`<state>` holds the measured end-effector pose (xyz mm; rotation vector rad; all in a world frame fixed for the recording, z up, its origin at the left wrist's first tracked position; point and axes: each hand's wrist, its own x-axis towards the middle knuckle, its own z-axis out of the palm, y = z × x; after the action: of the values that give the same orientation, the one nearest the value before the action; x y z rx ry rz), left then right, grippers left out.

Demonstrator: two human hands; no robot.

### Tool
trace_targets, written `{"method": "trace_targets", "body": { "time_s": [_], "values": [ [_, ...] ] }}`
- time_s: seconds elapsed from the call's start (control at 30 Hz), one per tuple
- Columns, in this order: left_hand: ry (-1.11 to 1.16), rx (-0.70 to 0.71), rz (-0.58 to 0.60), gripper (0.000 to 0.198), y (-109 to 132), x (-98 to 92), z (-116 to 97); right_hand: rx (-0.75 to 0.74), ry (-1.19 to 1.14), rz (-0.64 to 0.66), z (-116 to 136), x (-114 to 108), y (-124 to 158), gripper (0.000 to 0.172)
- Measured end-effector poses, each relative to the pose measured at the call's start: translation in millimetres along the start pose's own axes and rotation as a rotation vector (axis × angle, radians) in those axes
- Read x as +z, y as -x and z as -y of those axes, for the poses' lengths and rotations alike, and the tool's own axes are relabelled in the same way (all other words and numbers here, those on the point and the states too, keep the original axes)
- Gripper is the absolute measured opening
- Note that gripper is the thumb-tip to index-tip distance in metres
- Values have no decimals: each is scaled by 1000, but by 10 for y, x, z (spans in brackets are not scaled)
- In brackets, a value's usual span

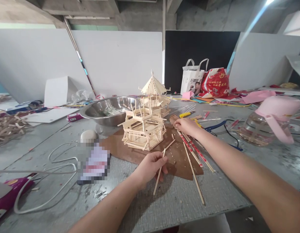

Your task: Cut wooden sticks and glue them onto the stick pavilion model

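Observation:
My left hand [155, 165] pinches a thin wooden stick [156, 185] between thumb and fingers, low over the front of a brown sheet [186, 173]. Farther right and back, my right hand [185, 125] has its fingers closed at the sheet's far edge; what they grip, if anything, is hidden. Just behind my left hand stands a small tiered pavilion model [144, 132] built of pale sticks. A model with a pointed stick roof [152, 86] rises behind it; I cannot tell if the two are joined. Loose sticks [194, 174] and red-and-white wrappers [193, 147] lie below my right hand.
A steel basin [91, 113] stands behind the model. Right of my right hand are a yellow-handled tool [185, 114], blue pliers-like handles [215, 126] and a pink-lidded jug [259, 124]. White cable [74, 166] and a purple power strip [9, 197] lie at left.

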<state>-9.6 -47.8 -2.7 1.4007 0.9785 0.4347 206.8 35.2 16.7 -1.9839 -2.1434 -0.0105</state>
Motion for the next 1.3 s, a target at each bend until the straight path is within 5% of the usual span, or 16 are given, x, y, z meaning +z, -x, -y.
{"method": "trace_targets", "body": {
  "time_s": [0.17,0.57,0.83,1.07,1.3],
  "values": [
    [-35,28,-73,30,-2,0,7,-41,85,20,39,-71,69,32],
    [-124,19,-84,27,12,15,-16,-90,106,129,-60,191,563,35],
    [-253,61,-210,27,-25,-25,56,-202,92,185,115,271,641,32],
    [-389,57,-247,26,-82,-118,138,-48,142,142,35,254,638,33],
    [-420,70,-255,29,-84,-131,146,-75,143,84,106,222,588,32]
  ]
}}
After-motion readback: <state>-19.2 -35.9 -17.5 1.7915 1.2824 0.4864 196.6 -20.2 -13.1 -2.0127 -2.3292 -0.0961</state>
